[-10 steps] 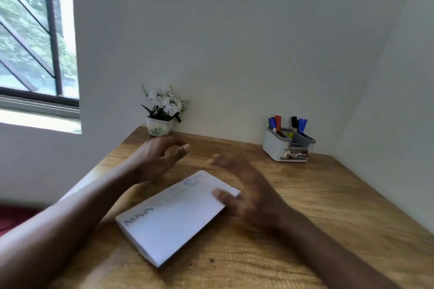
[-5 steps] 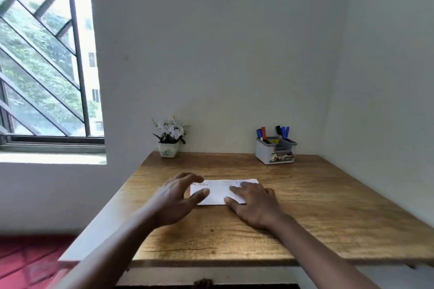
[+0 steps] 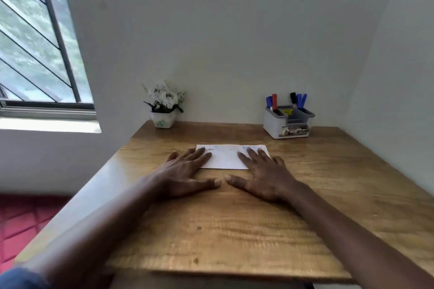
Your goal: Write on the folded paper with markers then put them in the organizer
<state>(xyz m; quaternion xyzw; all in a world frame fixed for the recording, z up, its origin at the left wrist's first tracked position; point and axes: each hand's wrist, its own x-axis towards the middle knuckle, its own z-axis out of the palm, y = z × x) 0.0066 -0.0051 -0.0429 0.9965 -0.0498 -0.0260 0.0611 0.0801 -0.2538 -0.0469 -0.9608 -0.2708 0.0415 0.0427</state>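
Left hand (image 3: 185,172), right hand (image 3: 264,175) flat, fingers straight, pressing folded paper (image 3: 226,159).

Reaching forward over the near edge of the counter (image 3: 223,230) with both bare arms, left forearm (image 3: 105,213) and right forearm (image 3: 340,225) converging toward the counter's middle. Resting the left grip (image 3: 185,171) and the right grip (image 3: 265,173) palm down, side by side, fingers straight and slightly spread, pointing at the far edge. Turning both thumbs inward (tips nearly meeting, a small gap between). Holding nothing in either.
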